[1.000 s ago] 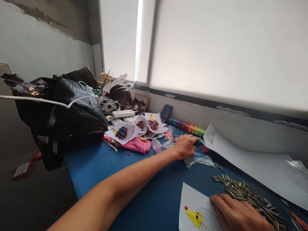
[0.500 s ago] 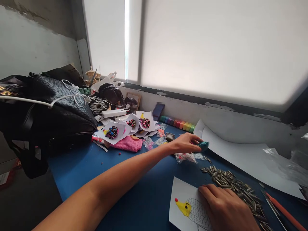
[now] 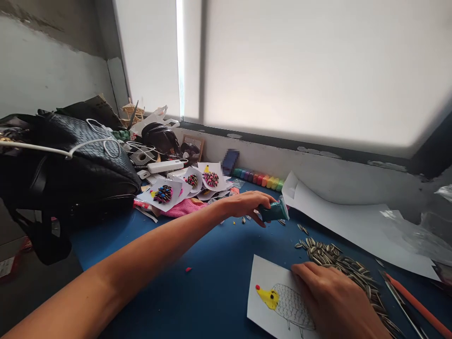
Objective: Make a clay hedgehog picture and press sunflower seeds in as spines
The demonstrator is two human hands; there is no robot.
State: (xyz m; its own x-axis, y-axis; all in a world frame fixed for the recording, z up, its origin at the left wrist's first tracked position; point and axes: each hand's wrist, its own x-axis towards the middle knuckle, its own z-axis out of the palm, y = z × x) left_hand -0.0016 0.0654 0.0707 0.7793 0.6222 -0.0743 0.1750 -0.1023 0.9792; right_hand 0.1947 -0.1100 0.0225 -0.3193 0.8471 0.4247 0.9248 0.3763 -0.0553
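Note:
My left hand [image 3: 252, 205] reaches out over the middle of the table, its fingers wrapped round a small teal packet [image 3: 272, 212] with a clear plastic end. A white card [image 3: 259, 275] lies near the front, with a hedgehog drawn on it. The hedgehog's face [image 3: 270, 299] is covered in yellow, with a red nose and a black eye; its body is pencil outline only. On the card's right side my right hand [image 3: 334, 296] is closed over the edge, its fingertips partly hidden. A pile of striped sunflower seeds [image 3: 330, 253] spreads just beyond that hand.
Finished hedgehog cards [image 3: 165, 193] lie on a pink cloth [image 3: 181, 208] at the back left, beside a black bag [image 3: 95, 165]. Coloured packets [image 3: 259, 180] line the wall. A large white sheet [image 3: 346, 219] curls along the back right. An orange tool [image 3: 416, 303] lies far right.
My left hand has drawn the teal packet a little left and turned it. Clear bags that lay near it no longer show; a red scrap now shows on the table. The right hand stays at the card.

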